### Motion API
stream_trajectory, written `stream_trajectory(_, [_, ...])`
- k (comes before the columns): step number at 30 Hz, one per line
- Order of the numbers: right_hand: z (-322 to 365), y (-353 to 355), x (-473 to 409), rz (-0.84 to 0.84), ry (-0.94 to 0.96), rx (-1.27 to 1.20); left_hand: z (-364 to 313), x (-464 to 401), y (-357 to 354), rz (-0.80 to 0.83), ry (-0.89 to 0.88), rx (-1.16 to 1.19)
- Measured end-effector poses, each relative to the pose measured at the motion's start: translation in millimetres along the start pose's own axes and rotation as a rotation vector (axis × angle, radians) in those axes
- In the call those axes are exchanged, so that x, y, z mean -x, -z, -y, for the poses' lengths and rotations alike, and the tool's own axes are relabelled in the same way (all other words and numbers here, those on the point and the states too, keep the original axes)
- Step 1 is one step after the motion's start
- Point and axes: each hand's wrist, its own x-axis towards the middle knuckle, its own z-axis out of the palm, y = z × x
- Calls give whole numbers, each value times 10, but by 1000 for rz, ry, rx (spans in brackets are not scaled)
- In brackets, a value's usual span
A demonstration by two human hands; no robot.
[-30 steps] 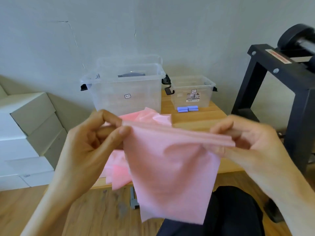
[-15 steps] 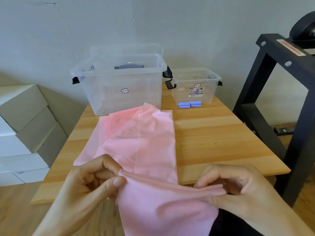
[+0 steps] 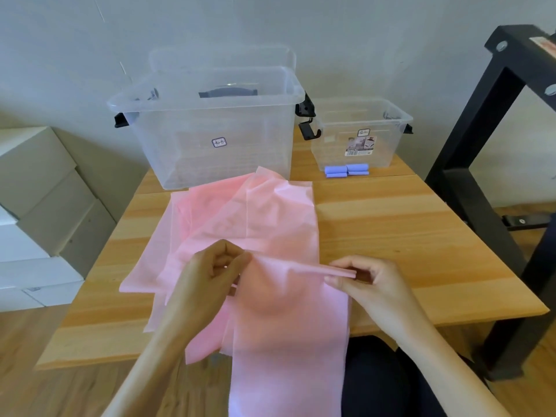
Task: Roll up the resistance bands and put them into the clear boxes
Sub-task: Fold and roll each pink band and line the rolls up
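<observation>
A wide pink resistance band (image 3: pixel 279 224) lies spread over the middle of the wooden table (image 3: pixel 406 236), its near end hanging off the near edge toward the person's lap. Across the band, just above the near part of the table, a narrow rolled or folded edge runs left to right, and both hands hold it. The left hand (image 3: pixel 210 272) grips the left end of that edge with fingers curled round it; the right hand (image 3: pixel 365 279) pinches the right end between thumb and fingertips, so each hand is clamped on the band. More pink material lies crumpled under and to the left of the band (whether it is a second band or part of the same one I cannot tell). At the far side of the table stands a large clear box (image 3: pixel 210 127) with black latches, open at the top, and to its right a small clear box (image 3: pixel 359 133) bearing a label. Just in front of the small box lie a few rolled blue bands (image 3: pixel 346 170), touching one another. A black metal frame (image 3: pixel 493 164) stands at the right of the table, and white cartons (image 3: pixel 36 212) are stacked on the left.
</observation>
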Motion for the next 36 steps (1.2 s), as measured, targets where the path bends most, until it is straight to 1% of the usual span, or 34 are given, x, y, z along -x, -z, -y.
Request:
stream_trajectory(3, [-142, -55, -137, -1, -27, -9, 76, -91, -27, 42, 88, -24])
stream_trajectory(5, [-196, -79, -181, 4, -39, -14, 98, -111, -36, 26, 110, -55])
stream_trajectory(10, [-251, -125, -238, -11, -24, -26, 146, -184, -90, -81, 27, -252])
stream_trajectory(16, [-259, -125, -259, -38, 0, -60, 121, -212, -211, -117, -23, -316])
stream_trajectory(19, [-288, -118, -274, -67, 0, -67, 76, -281, -243, -105, 8, -329])
stream_trajectory(22, [-303, -111, -270, -69, 9, -72, 102, -342, -236, -82, 83, -261])
stream_trajectory(24, [-312, -103, -258, -64, 15, -76, 101, -326, -231, -90, 104, -224])
stream_trajectory(27, [-312, -83, -226, -63, 33, -99, 39, -249, -217, -144, 63, -152])
stream_trajectory(29, [-289, -74, -190, -58, 62, -122, -30, -160, -157, -173, 76, -62])
stream_trajectory(32, [-237, -99, -126, -24, 108, -151, -110, -11, -2, -198, 43, -30])
stream_trajectory(36, [-178, -229, -69, 31, 126, -163, -146, 97, 168, -115, 25, 37])
